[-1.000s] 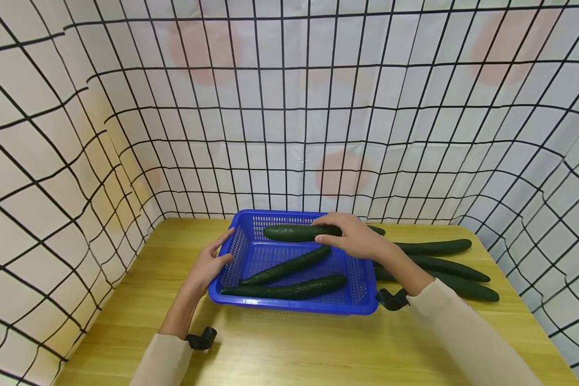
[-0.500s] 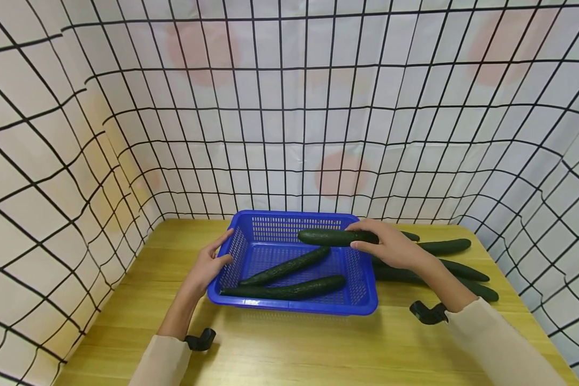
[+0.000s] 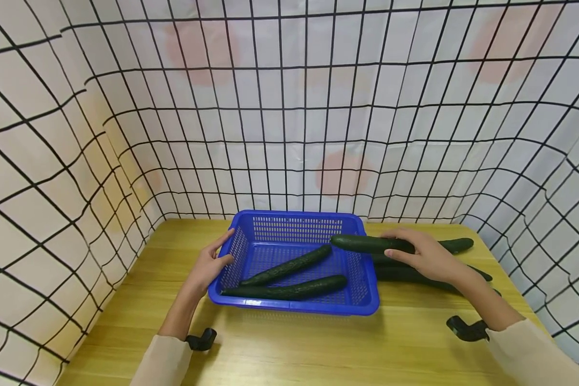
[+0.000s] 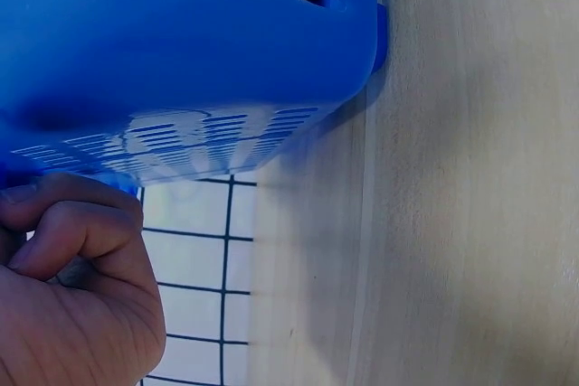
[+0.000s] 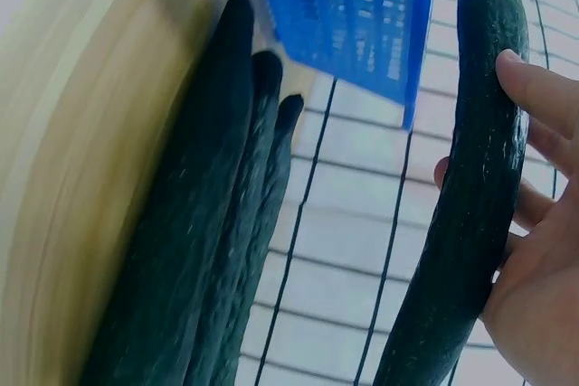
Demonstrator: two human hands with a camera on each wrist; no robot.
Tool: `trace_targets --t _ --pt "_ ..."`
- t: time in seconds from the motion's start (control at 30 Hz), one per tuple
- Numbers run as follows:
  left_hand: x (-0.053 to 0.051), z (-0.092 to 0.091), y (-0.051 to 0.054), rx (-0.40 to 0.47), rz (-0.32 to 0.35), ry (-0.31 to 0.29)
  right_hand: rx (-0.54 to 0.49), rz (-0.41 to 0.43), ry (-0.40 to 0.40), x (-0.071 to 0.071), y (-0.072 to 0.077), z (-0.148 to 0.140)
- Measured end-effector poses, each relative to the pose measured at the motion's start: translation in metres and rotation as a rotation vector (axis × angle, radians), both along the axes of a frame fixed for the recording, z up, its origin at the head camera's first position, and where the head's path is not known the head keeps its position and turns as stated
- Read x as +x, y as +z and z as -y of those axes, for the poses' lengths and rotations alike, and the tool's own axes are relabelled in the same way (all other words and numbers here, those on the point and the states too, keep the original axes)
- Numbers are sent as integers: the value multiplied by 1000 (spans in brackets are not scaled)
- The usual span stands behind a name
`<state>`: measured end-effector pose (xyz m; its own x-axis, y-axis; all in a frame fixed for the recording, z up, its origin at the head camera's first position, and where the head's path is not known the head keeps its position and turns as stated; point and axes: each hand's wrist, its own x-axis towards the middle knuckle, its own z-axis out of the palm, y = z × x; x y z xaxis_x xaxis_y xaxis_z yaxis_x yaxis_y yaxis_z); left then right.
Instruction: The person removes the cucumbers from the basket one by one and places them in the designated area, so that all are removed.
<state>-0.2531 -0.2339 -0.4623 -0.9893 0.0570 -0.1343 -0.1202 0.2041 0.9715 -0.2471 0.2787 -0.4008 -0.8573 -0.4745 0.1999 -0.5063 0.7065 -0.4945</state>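
My right hand [image 3: 429, 254] grips a dark green cucumber [image 3: 362, 243] near its middle, thumb on the near side. This cucumber is held above the table, its left end over the right rim of a blue plastic basket [image 3: 294, 307]. In the right wrist view the thumb and fingers wrap round the cucumber [image 5: 479, 160]. My left hand [image 3: 207, 268] holds the basket's left rim; curled fingers show beside the basket wall [image 4: 208, 51] in the left wrist view. Inside the basket lie two cucumbers, one slanted [image 3: 287, 266] and one along the front [image 3: 294, 290].
Right of the basket, several cucumbers [image 3: 405, 275] lie side by side on the wooden table [image 3: 289, 348], partly hidden by my right hand. Black wire grid [image 3: 289, 142] over white sheeting stands behind the table and at both sides.
My right hand has carried its cucumber rightward, from above the inside of the basket to above the right rim and the cucumbers on the table. The left hand and basket stay put.
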Motion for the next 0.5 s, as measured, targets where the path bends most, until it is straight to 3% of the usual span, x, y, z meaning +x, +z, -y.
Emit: trace_targets --t 0.23,0.5 --pt "2 0 4 6 -9 -1 13 -9 -26 7 -1 -25" --pt "2 0 2 10 -8 -11 22 -20 -70 16 -6 -53"
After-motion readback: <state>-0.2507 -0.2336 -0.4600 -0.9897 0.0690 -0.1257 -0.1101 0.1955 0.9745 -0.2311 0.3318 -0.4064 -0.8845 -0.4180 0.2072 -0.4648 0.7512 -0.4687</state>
